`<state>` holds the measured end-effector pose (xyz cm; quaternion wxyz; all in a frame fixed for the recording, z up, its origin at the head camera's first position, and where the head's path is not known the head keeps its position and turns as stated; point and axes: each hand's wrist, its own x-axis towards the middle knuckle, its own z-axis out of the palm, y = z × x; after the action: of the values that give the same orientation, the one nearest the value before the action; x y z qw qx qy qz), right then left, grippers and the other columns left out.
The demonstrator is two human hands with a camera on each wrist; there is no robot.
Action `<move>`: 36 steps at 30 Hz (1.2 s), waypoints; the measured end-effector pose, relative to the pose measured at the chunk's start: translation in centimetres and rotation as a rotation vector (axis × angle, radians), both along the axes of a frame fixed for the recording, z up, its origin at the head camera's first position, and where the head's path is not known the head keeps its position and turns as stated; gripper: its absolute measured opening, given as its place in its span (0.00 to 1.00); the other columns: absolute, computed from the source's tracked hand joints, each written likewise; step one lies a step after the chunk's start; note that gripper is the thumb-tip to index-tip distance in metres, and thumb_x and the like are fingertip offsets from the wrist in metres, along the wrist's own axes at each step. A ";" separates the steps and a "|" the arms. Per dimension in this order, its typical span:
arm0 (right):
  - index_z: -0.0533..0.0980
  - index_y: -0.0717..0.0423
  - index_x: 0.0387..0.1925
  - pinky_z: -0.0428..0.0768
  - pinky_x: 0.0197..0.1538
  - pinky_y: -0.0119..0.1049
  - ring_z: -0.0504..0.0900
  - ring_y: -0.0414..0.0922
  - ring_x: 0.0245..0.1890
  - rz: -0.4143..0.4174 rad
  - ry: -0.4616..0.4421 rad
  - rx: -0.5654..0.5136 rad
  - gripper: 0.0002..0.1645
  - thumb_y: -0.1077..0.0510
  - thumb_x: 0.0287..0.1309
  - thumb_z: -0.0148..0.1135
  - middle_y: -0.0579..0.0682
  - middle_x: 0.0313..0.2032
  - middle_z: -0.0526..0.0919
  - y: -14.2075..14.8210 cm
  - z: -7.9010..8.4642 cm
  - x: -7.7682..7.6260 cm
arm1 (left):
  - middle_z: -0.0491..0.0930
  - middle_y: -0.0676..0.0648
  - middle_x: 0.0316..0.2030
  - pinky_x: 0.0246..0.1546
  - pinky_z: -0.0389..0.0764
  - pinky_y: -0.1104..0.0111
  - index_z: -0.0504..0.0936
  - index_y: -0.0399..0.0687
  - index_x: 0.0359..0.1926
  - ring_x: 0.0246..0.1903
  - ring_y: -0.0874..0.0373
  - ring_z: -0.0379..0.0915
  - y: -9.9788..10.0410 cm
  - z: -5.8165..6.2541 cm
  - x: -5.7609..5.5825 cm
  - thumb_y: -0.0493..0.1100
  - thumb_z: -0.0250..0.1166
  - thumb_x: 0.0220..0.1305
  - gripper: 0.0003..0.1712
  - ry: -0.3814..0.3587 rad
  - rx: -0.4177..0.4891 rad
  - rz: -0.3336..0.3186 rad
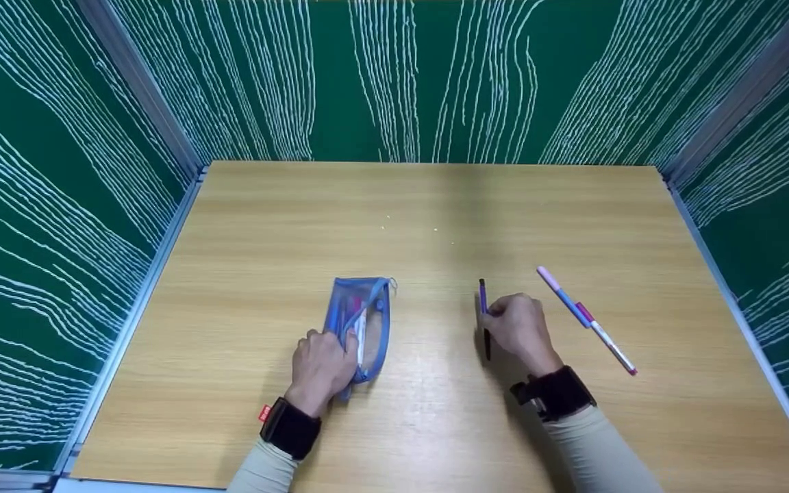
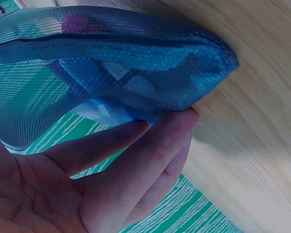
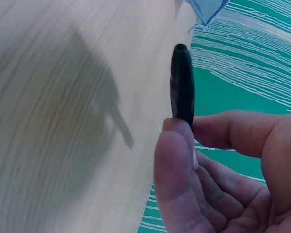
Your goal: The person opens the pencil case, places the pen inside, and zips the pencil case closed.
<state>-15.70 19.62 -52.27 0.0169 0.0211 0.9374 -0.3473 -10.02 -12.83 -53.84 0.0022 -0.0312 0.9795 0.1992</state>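
Observation:
A blue mesh pencil pouch (image 1: 360, 322) lies on the wooden table (image 1: 435, 226), with pens showing through its side. My left hand (image 1: 322, 370) grips its near end; in the left wrist view the fingers (image 2: 136, 165) curl under the pouch (image 2: 111, 73). My right hand (image 1: 518, 329) pinches a purple and black pen (image 1: 483, 308) just above the table, to the right of the pouch. The pen's dark end (image 3: 182, 87) sticks up between thumb and fingers in the right wrist view. Another pen (image 1: 583, 317), pink, blue and white, lies loose to the right of that hand.
Green panels with white wavy lines (image 1: 401, 75) wall the table on the left, back and right, with metal rails (image 1: 141, 287) along the edges. A few tiny crumbs (image 1: 386, 219) dot the table's far middle.

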 end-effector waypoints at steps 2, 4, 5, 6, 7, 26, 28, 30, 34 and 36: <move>0.89 0.59 0.31 0.85 0.33 0.41 0.86 0.47 0.27 0.004 0.002 -0.011 0.04 0.61 0.55 0.73 0.55 0.30 0.89 -0.5 0.0 0.0 | 0.79 0.32 0.32 0.35 0.77 0.48 0.84 0.27 0.35 0.32 0.38 0.78 0.0 0.0 0.0 0.57 0.46 0.75 0.36 -0.003 0.002 0.001; 0.89 0.59 0.31 0.85 0.32 0.41 0.86 0.47 0.26 0.012 0.007 -0.027 0.04 0.62 0.55 0.73 0.55 0.30 0.89 -1.0 0.0 -0.1 | 0.79 0.33 0.32 0.35 0.77 0.48 0.84 0.27 0.35 0.32 0.38 0.78 0.0 0.0 0.0 0.57 0.46 0.75 0.36 -0.007 0.005 0.002; 0.88 0.60 0.30 0.85 0.32 0.41 0.86 0.47 0.26 0.017 0.015 -0.035 0.04 0.62 0.55 0.73 0.55 0.29 0.89 -1.2 0.0 -0.1 | 0.79 0.33 0.32 0.35 0.77 0.48 0.84 0.27 0.35 0.32 0.38 0.78 0.0 0.1 0.0 0.57 0.45 0.75 0.36 -0.009 0.007 0.002; 0.89 0.59 0.30 0.85 0.33 0.41 0.86 0.47 0.26 0.018 0.018 -0.041 0.03 0.62 0.55 0.74 0.55 0.29 0.89 -1.4 0.0 -0.1 | 0.79 0.33 0.32 0.36 0.77 0.48 0.84 0.27 0.35 0.32 0.38 0.78 0.0 0.1 0.0 0.57 0.45 0.75 0.36 -0.010 0.007 0.003; 0.89 0.59 0.30 0.85 0.33 0.41 0.86 0.47 0.26 0.019 0.018 -0.049 0.03 0.62 0.54 0.74 0.55 0.29 0.89 -1.7 0.0 -0.1 | 0.79 0.33 0.32 0.36 0.77 0.49 0.84 0.27 0.35 0.32 0.38 0.78 0.0 0.1 0.0 0.57 0.45 0.75 0.36 -0.012 0.009 0.004; 0.88 0.59 0.31 0.84 0.32 0.36 0.86 0.44 0.25 0.039 -0.034 -0.111 0.03 0.62 0.55 0.75 0.54 0.30 0.89 -5.4 0.1 -0.3 | 0.77 0.35 0.30 0.34 0.77 0.50 0.82 0.31 0.30 0.31 0.40 0.76 0.0 0.3 0.0 0.57 0.45 0.75 0.35 -0.019 0.014 0.002; 0.88 0.60 0.31 0.84 0.31 0.35 0.86 0.43 0.25 0.047 -0.031 -0.119 0.03 0.63 0.55 0.75 0.54 0.29 0.89 -5.7 0.2 -0.4 | 0.77 0.34 0.30 0.34 0.77 0.49 0.82 0.30 0.31 0.31 0.40 0.76 0.0 0.3 0.0 0.57 0.45 0.75 0.35 -0.015 0.012 0.000; 0.88 0.60 0.30 0.83 0.30 0.35 0.85 0.43 0.24 0.051 -0.037 -0.126 0.03 0.63 0.55 0.75 0.53 0.29 0.89 -6.1 0.2 -0.4 | 0.77 0.34 0.30 0.34 0.77 0.49 0.82 0.29 0.32 0.31 0.40 0.76 0.0 0.3 0.0 0.57 0.45 0.75 0.35 -0.013 0.009 -0.003; 0.87 0.59 0.31 0.83 0.30 0.34 0.85 0.42 0.24 0.057 -0.066 -0.133 0.03 0.62 0.56 0.75 0.52 0.29 0.89 -7.0 0.4 -0.4 | 0.77 0.34 0.30 0.34 0.77 0.50 0.82 0.29 0.33 0.31 0.40 0.76 0.0 0.3 0.0 0.57 0.45 0.75 0.35 -0.020 0.011 -0.002; 0.87 0.59 0.31 0.83 0.30 0.34 0.85 0.42 0.24 0.062 -0.081 -0.133 0.03 0.62 0.56 0.74 0.52 0.29 0.89 -7.5 0.4 -0.4 | 0.76 0.34 0.31 0.34 0.77 0.50 0.82 0.29 0.34 0.31 0.41 0.76 -0.1 0.3 0.0 0.57 0.45 0.75 0.35 -0.028 0.013 -0.001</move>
<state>-16.08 12.09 -51.82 0.0669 0.0048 0.9110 -0.4069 -10.00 -12.89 -53.54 0.0164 -0.0333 0.9781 0.2049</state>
